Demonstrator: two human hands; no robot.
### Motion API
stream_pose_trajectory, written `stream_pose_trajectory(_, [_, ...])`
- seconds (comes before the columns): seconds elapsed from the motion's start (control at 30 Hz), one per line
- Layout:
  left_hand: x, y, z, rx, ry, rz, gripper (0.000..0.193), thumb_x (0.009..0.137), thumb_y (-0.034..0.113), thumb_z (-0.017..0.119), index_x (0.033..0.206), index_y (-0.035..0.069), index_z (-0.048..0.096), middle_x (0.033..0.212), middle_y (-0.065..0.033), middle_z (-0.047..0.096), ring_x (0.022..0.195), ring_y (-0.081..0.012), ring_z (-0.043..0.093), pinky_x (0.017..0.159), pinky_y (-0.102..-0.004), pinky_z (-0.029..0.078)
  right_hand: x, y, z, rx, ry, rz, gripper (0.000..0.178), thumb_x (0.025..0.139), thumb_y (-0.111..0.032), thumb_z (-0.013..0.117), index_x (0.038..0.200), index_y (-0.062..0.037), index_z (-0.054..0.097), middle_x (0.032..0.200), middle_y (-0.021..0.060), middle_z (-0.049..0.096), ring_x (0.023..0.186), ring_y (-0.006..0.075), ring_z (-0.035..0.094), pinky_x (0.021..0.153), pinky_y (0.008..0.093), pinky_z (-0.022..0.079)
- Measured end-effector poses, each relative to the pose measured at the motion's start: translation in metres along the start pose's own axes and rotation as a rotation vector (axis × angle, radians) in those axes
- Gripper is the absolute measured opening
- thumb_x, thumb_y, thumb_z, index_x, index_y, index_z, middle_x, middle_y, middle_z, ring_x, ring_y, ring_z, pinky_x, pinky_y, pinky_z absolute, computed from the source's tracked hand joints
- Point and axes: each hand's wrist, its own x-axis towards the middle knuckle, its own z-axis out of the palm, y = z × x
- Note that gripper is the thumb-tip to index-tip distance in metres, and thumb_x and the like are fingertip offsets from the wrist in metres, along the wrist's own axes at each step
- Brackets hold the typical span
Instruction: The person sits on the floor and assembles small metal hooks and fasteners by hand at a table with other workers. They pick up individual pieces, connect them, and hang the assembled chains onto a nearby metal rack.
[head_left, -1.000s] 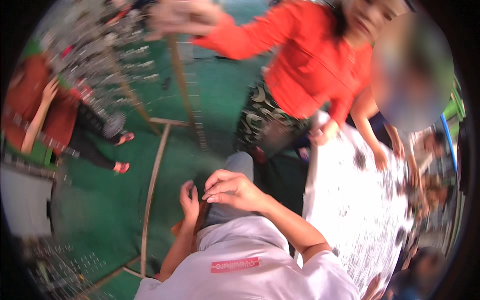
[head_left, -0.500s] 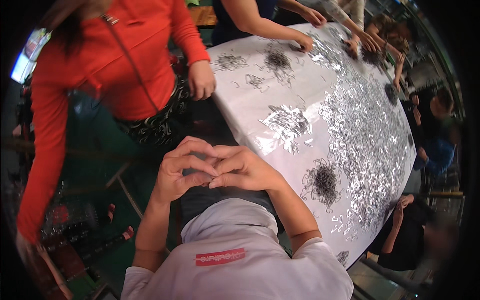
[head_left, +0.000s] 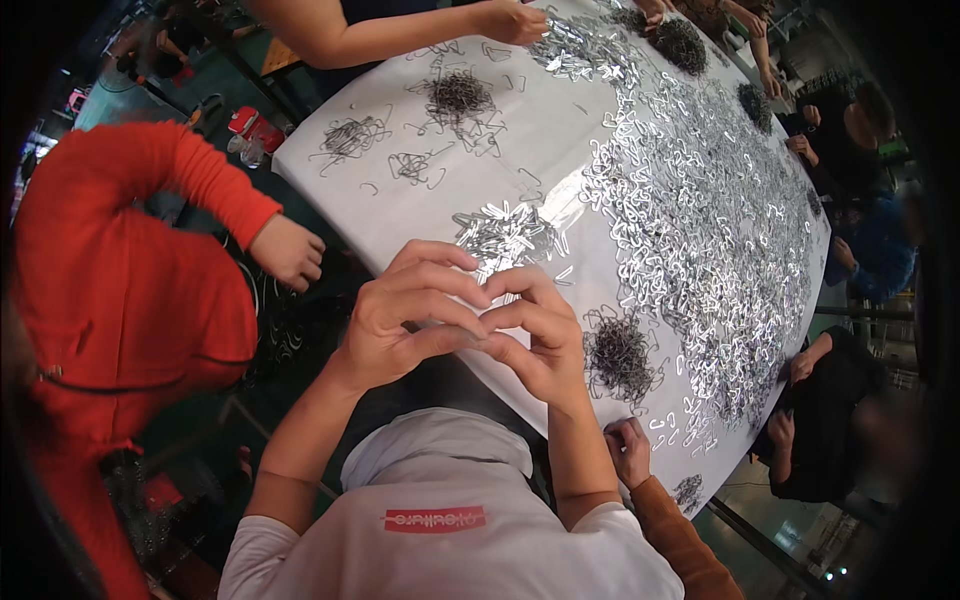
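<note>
My left hand (head_left: 412, 318) and my right hand (head_left: 538, 335) are raised together over the near edge of the white-covered table (head_left: 400, 215). Their curled fingers meet tip to tip, with thumbs and forefingers pinched. Anything small between the fingertips is too hidden to make out. Just beyond my fingers lies a pile of shiny, narrow metal pieces (head_left: 505, 232), partly covered by my hands. To the right of my right hand is a dark heap of bent wire pieces (head_left: 622, 355).
Bright hook-shaped metal pieces (head_left: 720, 260) spread over the table's right half. Smaller dark wire heaps (head_left: 460, 95) lie at the far left. A person in red (head_left: 130, 270) bends at my left. A brown-sleeved arm (head_left: 675, 535) reaches in close by my right elbow. Other people work around the table.
My hands have moved right and slightly up in the picture, over the table edge, fingertips still together. The person in red has shifted left and bent down. A brown-sleeved arm has appeared at my right.
</note>
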Motion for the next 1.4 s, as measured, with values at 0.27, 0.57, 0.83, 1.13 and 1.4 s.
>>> stream_pose_trajectory(0.27, [0.038,-0.119,0.049,0.307,-0.067,-0.625,0.016,0.081,0.014,0.065,0.094,0.007,0.068,0.089,-0.0051,0.064,0.084,-0.0203,0.06,0.077,-0.0336,0.045,0.001,0.018,-0.061,-0.148,0.38,0.021,0.012,0.069,-0.001,0.071,0.081,-0.0015,0.067,0.097,0.0099,0.058,0.089,0.0195,0.056,0.077,0.0288,0.045])
stream_pose_trajectory(0.57, [0.062,-0.196,0.114,0.801,-0.146,-0.575,0.025,0.076,0.032,0.07,0.077,0.007,0.065,0.079,-0.0054,0.061,0.081,-0.0241,0.06,0.072,-0.0374,0.046,-0.003,0.032,-0.077,-0.197,0.55,0.051,0.011,0.072,0.002,0.069,0.081,-0.0017,0.066,0.095,0.0087,0.057,0.089,0.0181,0.055,0.076,0.028,0.044])
stream_pose_trajectory(0.83, [0.066,-0.168,0.079,0.119,-0.026,-0.75,0.017,0.078,0.019,0.07,0.087,0.004,0.069,0.083,-0.0041,0.066,0.072,-0.0131,0.059,0.068,-0.0287,0.046,-0.01,0.043,-0.052,-0.23,0.515,0.116,0.008,0.076,-0.002,0.068,0.083,-0.0021,0.066,0.092,0.0079,0.058,0.087,0.0187,0.056,0.078,0.0281,0.044])
stream_pose_trajectory(1.13, [0.058,-0.091,0.048,-0.391,0.045,-0.881,0.019,0.086,0.016,0.064,0.1,0.002,0.065,0.086,-0.0026,0.065,0.078,-0.0068,0.058,0.073,-0.0212,0.045,0.003,0.055,-0.022,-0.308,0.519,0.07,0.007,0.077,-0.003,0.068,0.083,-0.0011,0.064,0.09,0.0081,0.057,0.084,0.0195,0.057,0.074,0.0288,0.045])
stream_pose_trajectory(1.4, [0.053,-0.059,0.033,-0.415,0.072,-0.791,0.016,0.086,0.008,0.063,0.098,-0.003,0.064,0.092,-0.0044,0.066,0.083,-0.0074,0.059,0.074,-0.0213,0.046,0.017,0.057,-0.008,-0.379,0.504,0.064,0.009,0.076,-0.003,0.07,0.083,-0.0008,0.064,0.089,0.0087,0.058,0.083,0.0211,0.058,0.074,0.0298,0.046])
